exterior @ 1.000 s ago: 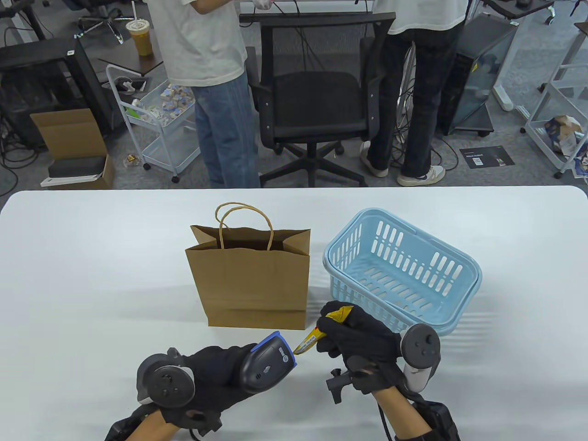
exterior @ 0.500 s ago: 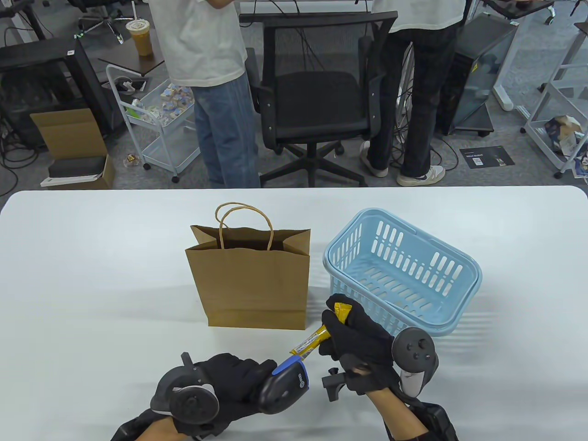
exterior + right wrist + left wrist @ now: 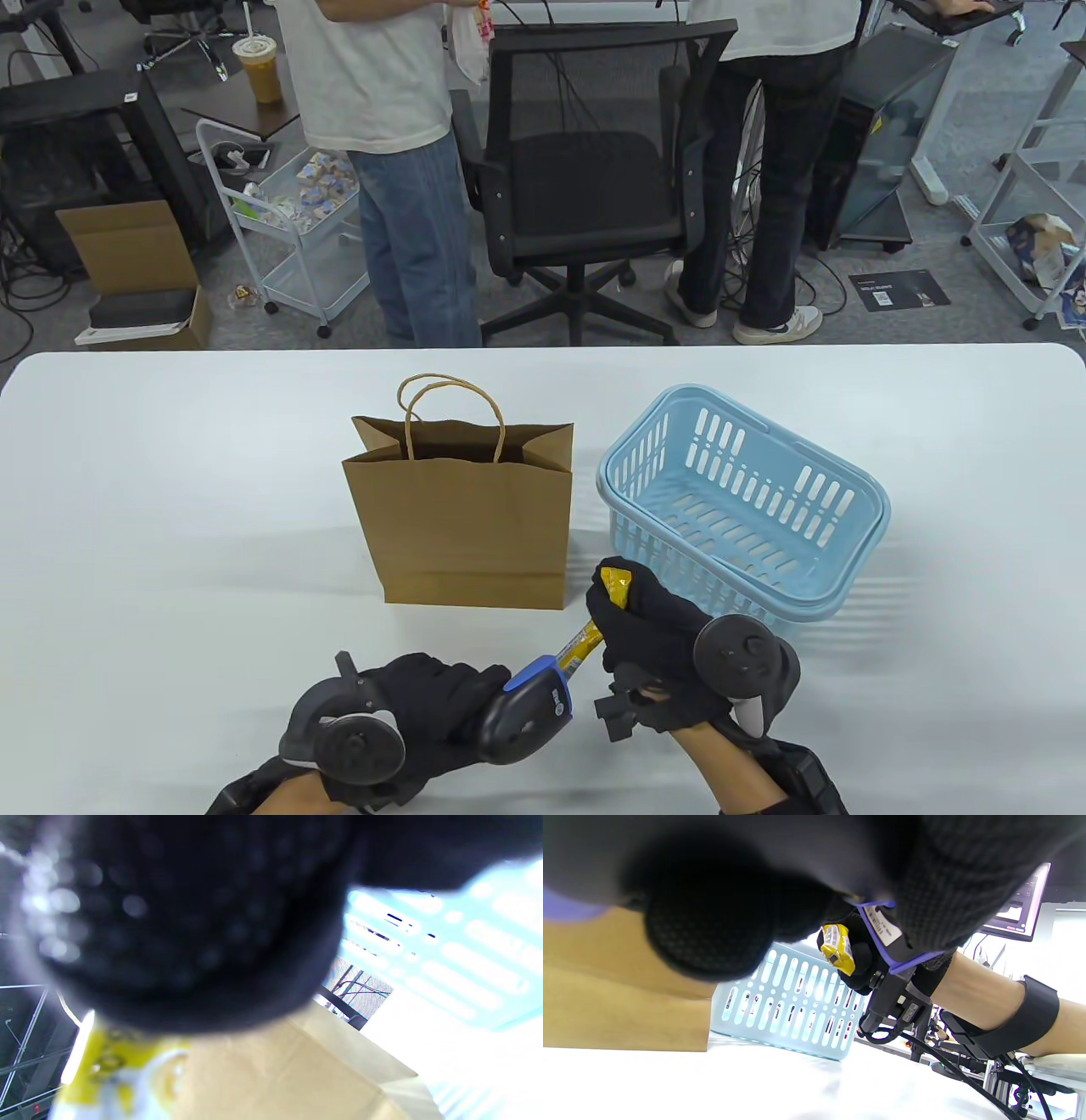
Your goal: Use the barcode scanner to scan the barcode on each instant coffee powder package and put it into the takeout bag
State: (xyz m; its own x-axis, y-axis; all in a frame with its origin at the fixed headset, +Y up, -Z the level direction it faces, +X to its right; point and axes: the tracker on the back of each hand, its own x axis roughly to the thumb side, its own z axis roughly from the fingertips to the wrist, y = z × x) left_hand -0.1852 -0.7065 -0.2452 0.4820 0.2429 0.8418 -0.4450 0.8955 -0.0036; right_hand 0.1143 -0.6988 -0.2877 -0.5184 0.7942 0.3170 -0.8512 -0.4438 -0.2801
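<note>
My left hand grips a dark barcode scanner with a blue nose, pointed up and right. My right hand holds a yellow coffee stick package, whose lower end sits right at the scanner's nose. The package shows end-on in the left wrist view, and blurred yellow in the right wrist view. The brown paper takeout bag stands open just behind both hands.
A light blue slotted basket sits right of the bag, close behind my right hand. Beyond the table's far edge stand two people, a black office chair and a white cart.
The scanner dropped from level with the package to below it and tipped nose-up. My right hand shifted slightly down and left, bringing the package end onto the scanner nose.
</note>
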